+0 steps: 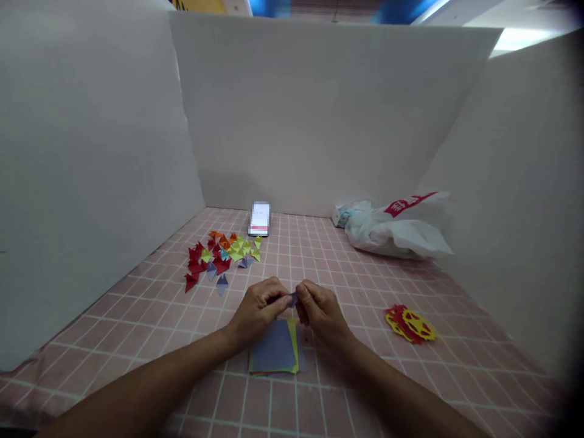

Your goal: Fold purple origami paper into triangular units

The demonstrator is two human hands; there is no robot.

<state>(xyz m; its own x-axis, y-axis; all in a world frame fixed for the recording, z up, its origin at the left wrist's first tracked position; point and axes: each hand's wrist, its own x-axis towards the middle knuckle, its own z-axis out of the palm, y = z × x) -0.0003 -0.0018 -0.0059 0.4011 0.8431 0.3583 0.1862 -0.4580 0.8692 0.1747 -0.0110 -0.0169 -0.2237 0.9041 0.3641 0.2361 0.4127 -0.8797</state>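
We've got a small folded scrap of purple-grey paper between our fingertips, up in the air just past the far edge of the stack. Our left hand is mostly curled up, thumb and fingers pinching one side of the scrap. Our right hand has a similar tight pinch on the other side, so only a sliver of it shows. The stack has a purple-grey sheet on top, with yellow poking out on the right and a bit of orange below; no writing that we can see on it.

Further out to the left, we have a loose cluster of pointy folded bits: red, orange, yellow-green, purple-grey and one blue. Behind them a phone leans upright, its screen too pixelated for us to read. Over on the right, yellow and red cutouts overlap on the pink checked cloth.

Farther back there's a white plastic bag with pale characters on a red band, too crumpled for us to make out, touching a small box. Top left, we spot cut-off black letters on a yellow sign.
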